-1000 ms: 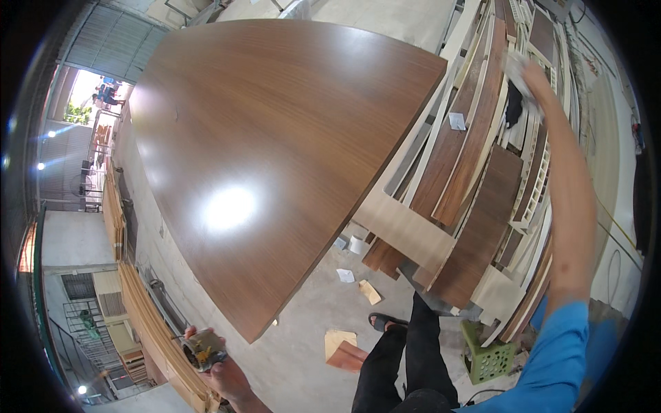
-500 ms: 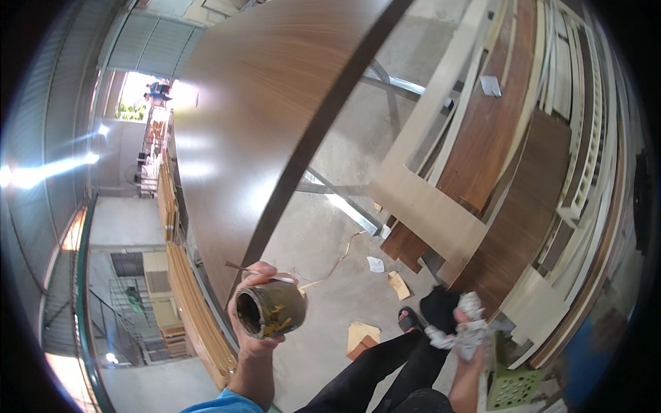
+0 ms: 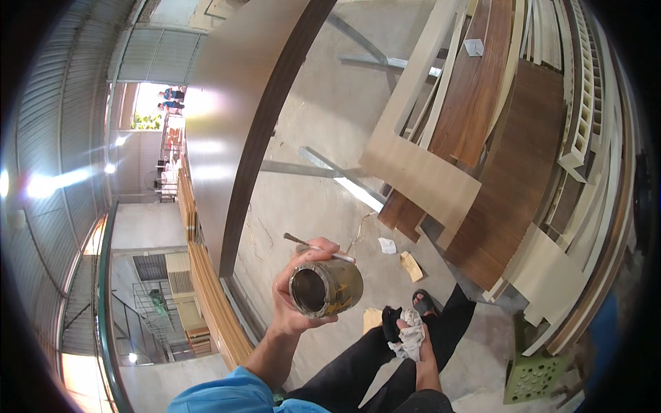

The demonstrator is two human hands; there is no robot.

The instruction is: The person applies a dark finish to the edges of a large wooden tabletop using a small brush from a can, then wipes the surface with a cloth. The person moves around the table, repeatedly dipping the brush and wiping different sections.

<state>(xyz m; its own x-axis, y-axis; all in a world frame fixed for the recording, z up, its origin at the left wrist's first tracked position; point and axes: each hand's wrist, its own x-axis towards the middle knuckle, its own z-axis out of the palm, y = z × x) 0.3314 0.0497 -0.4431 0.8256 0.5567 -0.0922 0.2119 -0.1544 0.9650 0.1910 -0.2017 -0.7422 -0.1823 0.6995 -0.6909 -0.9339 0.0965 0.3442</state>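
Note:
My left hand (image 3: pixel 284 294) is wrapped round a stained, round can (image 3: pixel 343 288) with yellow-brown drips down its side. The can is tipped so that its open mouth and dark inside show. A thin brush (image 3: pixel 334 255) with a pale handle and dark tip is pinched against the can by the same fingers. Lower and to the right, my right hand (image 3: pixel 425 352) closes on a crumpled white rag (image 3: pixel 412 332). Against the rag is something black that I cannot make out. Left of the can stands the dark edge of a large brown board (image 3: pixel 224 131).
Wooden panels and strips (image 3: pixel 513 172) are stacked on the right, above a green perforated crate (image 3: pixel 533 377). Metal legs (image 3: pixel 344 175) cross the concrete floor (image 3: pixel 303 110). Scraps (image 3: pixel 411 266) lie near my feet. Long boards (image 3: pixel 215 303) lean at left; distant people (image 3: pixel 172 100) stand by an opening.
The view has turned, so the large board sits further left. My left hand with can and brush is now further right, clear of the board's edge; my right hand with the rag has come left, nearer the can.

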